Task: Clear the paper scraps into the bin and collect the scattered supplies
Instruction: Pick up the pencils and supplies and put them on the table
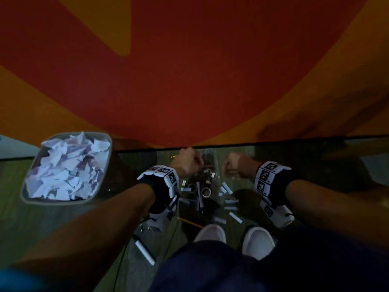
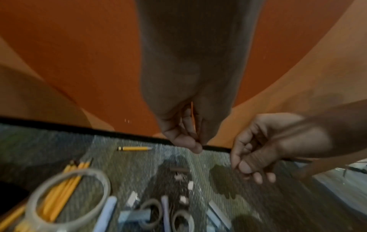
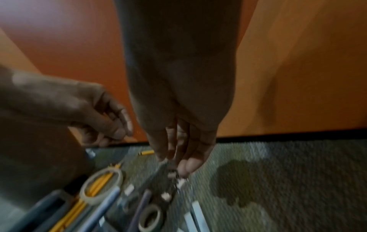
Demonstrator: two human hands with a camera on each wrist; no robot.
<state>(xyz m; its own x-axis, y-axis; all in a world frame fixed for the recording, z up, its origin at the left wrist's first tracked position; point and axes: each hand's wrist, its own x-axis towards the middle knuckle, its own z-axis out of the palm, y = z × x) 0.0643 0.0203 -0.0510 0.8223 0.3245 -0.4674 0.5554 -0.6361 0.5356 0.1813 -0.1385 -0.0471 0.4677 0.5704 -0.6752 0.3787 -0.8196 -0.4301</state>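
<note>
**Both hands low over the supply pile, bin full of scraps at your left**

Your left hand [image 1: 186, 163] and right hand [image 1: 232, 165] hang side by side above the carpet [image 3: 288, 172], close to the black skirting strip under the orange wall [image 1: 189, 81]. In the left wrist view your left grip has the fingers curled in with the thumb tip against them; it may be pinching something tiny, but the blur is too heavy for me to tell. Your right grip also has its fingers bunched and pointing down, their tips just above some small white pieces [image 3: 180, 182] and a dark patch on the carpet; whether they hold anything I cannot tell.

The bin [image 1: 103, 165] stands well to your left, heaped with crumpled white paper scraps [image 1: 67, 165].

The supplies lie gathered on the carpet below your hands and in front of your white shoes [image 1: 210, 230]: a bundle of yellow pencils [image 2: 57, 193] passing under a clear tape ring [image 2: 67, 200], two darker tape rolls [image 2: 182, 219], pale sticks [image 1: 227, 187] and a lavender one [image 2: 165, 210]. One pencil [image 2: 134, 148] lies alone near the skirting, apart from the rest. Another pale stick [image 1: 145, 252] rests by your left forearm, away from the pile.
</note>
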